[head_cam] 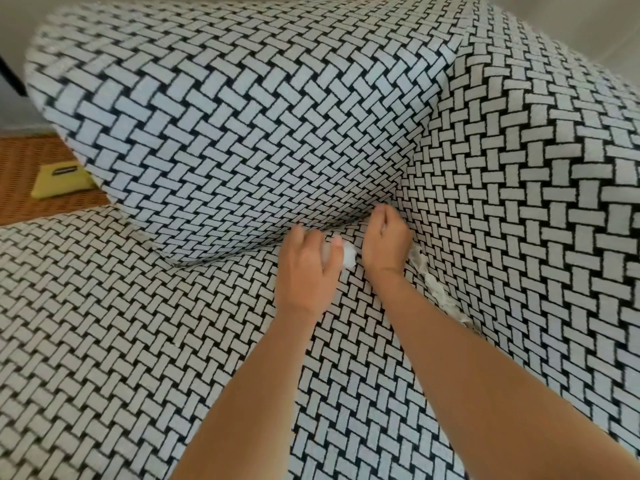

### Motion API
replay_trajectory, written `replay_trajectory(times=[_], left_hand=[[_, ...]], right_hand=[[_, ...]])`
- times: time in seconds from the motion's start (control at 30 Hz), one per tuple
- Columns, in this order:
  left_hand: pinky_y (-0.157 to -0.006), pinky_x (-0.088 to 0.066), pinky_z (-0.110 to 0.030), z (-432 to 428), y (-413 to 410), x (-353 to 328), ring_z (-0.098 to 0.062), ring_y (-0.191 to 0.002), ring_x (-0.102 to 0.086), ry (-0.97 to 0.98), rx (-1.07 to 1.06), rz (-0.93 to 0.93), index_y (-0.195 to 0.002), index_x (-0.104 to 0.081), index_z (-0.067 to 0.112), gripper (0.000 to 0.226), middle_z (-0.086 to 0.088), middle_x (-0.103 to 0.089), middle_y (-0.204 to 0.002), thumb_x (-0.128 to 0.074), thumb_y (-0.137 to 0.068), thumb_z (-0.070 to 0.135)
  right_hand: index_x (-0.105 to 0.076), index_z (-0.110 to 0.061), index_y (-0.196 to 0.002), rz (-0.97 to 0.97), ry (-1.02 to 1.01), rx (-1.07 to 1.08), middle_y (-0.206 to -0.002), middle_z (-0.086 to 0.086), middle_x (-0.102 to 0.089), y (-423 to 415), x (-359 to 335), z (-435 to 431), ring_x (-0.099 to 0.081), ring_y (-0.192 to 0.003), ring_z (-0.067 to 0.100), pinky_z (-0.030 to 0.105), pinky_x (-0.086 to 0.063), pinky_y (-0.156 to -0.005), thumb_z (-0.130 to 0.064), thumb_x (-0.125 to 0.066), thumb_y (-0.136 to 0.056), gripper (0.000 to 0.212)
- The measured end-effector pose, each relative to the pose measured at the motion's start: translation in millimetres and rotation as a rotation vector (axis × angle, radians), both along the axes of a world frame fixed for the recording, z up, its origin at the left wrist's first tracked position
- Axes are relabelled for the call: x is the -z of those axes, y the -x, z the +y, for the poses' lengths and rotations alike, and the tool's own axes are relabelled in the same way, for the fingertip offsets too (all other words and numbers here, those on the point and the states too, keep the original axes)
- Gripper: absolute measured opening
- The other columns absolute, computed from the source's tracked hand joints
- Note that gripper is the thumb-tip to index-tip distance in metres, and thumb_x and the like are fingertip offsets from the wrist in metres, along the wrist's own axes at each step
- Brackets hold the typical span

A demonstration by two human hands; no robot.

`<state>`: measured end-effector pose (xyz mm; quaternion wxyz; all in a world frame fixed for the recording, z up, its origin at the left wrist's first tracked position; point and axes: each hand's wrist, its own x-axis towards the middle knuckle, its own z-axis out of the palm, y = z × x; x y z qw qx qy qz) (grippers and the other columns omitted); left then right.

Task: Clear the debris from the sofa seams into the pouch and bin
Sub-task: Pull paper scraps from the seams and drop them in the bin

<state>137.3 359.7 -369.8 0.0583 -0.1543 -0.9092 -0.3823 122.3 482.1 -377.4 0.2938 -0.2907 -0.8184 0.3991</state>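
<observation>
White crumpled debris [348, 257] lay at the sofa [138, 323] back seam, left hand [306, 268] curled round it. Just beside, right hand [386, 244] had fingers curled; whether it held anything could not be told. Yellow pouch [60, 180] sat far left on the orange mat [24, 157].

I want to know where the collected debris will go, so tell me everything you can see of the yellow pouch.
The yellow pouch is small, flat and rectangular, soft-looking, with a dark label strip near its upper edge, unreadable. It lies on the orange-brown woven surface at far left, beyond the sofa seat. Its right corner is hidden behind the patterned cushion; contact cannot be told. The left hand and right hand are away from it.
</observation>
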Motion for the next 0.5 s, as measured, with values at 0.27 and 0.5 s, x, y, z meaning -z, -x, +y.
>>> replay_trajectory(times=[0.27, 0.5], left_hand=[[-0.100, -0.040, -0.026, -22.7, -20.4, 6.3, -0.019, -0.118, -0.049, 0.023, 0.104, -0.003, -0.114, -0.055, 0.003, 0.037, -0.007, -0.050, -0.131, -0.058, -0.088, 0.030], [-0.053, -0.040, -0.016, -25.4, -18.3, -4.6, -0.021, -0.077, -0.059, -0.228, -0.046, -0.156, -0.092, -0.043, 0.018, 0.023, -0.003, -0.057, -0.087, -0.057, -0.086, 0.000]], right_hand=[[-0.057, 0.001, -0.118, -0.336, -0.258, -0.102, -0.137, 0.018, -0.042, -2.2, -1.2, 1.2, -0.034, -0.128, 0.029, 0.039, -0.035, -0.106, -0.011, -0.039, -0.095, 0.031], [-0.058, -0.001, -0.118, -0.307, -0.351, -0.265, -0.123, 0.014, -0.055, -26.9, -4.9, -13.9, -0.052, -0.112, 0.026, 0.029, -0.041, -0.097, -0.008, -0.038, -0.097, 0.029]])
